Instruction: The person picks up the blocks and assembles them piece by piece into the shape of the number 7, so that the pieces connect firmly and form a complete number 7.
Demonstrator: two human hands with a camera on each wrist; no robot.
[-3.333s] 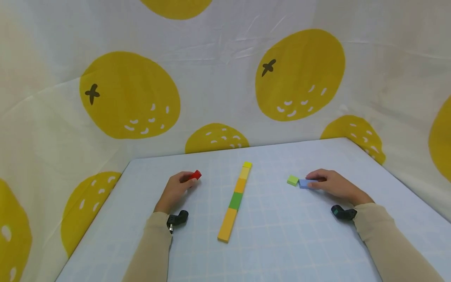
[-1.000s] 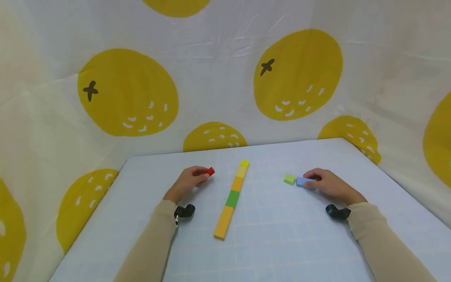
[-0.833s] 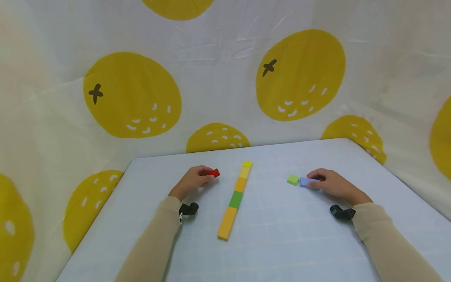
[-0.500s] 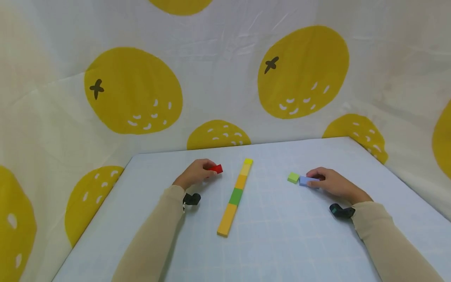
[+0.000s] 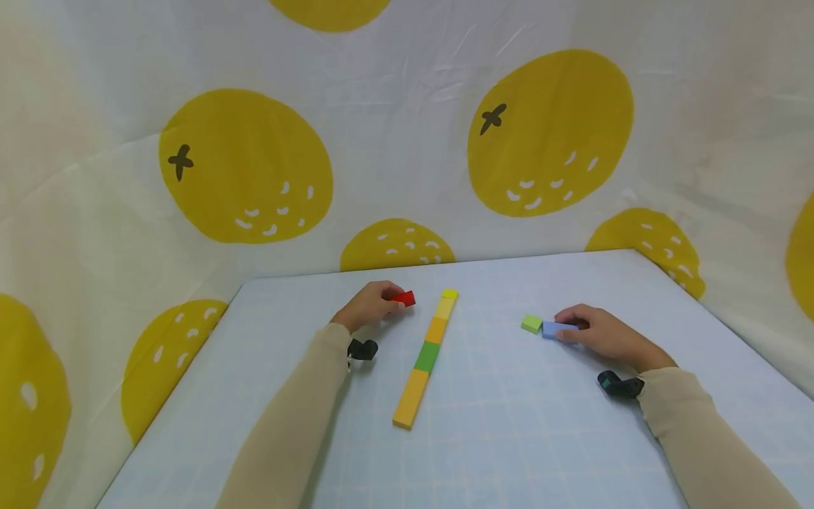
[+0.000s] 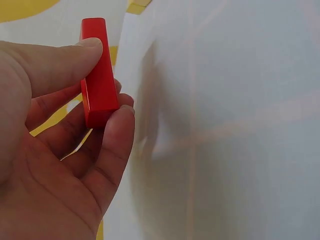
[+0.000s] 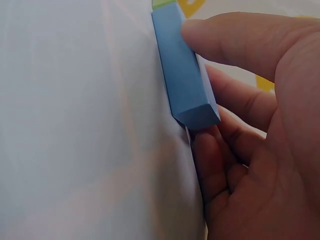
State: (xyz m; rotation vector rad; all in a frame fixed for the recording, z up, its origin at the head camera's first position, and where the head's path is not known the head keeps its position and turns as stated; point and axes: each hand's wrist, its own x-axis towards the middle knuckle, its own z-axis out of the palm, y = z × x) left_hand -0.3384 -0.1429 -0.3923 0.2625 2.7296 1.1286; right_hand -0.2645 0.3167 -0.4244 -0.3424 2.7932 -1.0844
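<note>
My left hand pinches a red block between thumb and fingers. In the left wrist view the block is apart from the cloth, with a shadow beside it. My right hand holds a blue block by its sides, down at the table surface. Just left of the blue block lies a small light green block. Between the hands runs a straight row of blocks: a yellow one at the far end, a pale yellow, an orange, a green one and a long orange one nearest me.
A pale checked cloth covers the table. Behind it and at both sides hangs a white curtain with large yellow fruit prints. Small black cameras sit on both wrists.
My left hand has carried the red block right and slightly farther away, closer to the far end of the row. The right hand and the blue block have hardly moved.
</note>
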